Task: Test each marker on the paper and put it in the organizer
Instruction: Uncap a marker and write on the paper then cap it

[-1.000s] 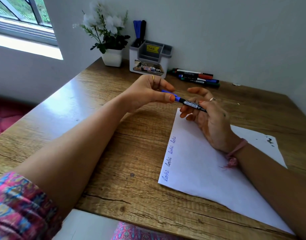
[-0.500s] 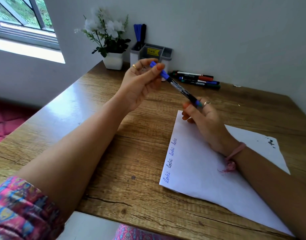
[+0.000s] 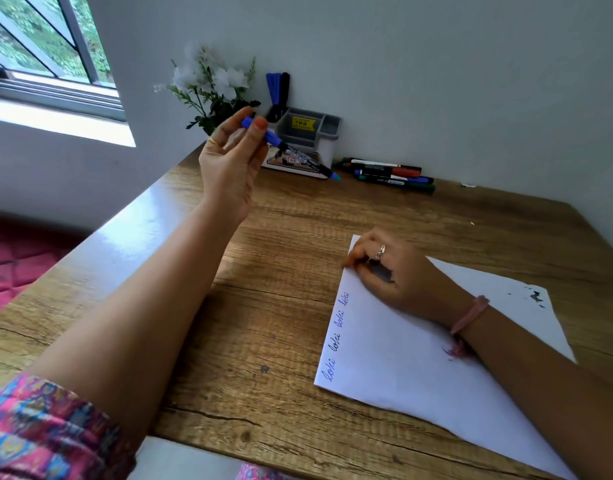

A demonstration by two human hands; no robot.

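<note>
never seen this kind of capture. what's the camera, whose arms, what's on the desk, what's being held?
There is no robot here: one wide-angle camera worn on a person's head looks down at their own arms. The left hand is raised and pinches a blue marker by its capped end. The right hand rests on the white paper, which has handwriting along its left edge. Whether it holds anything can't be told. At the back of the wooden desk stand a grey organizer with two markers in it, a potted white flower, and a row of loose markers lying by the wall.
</note>
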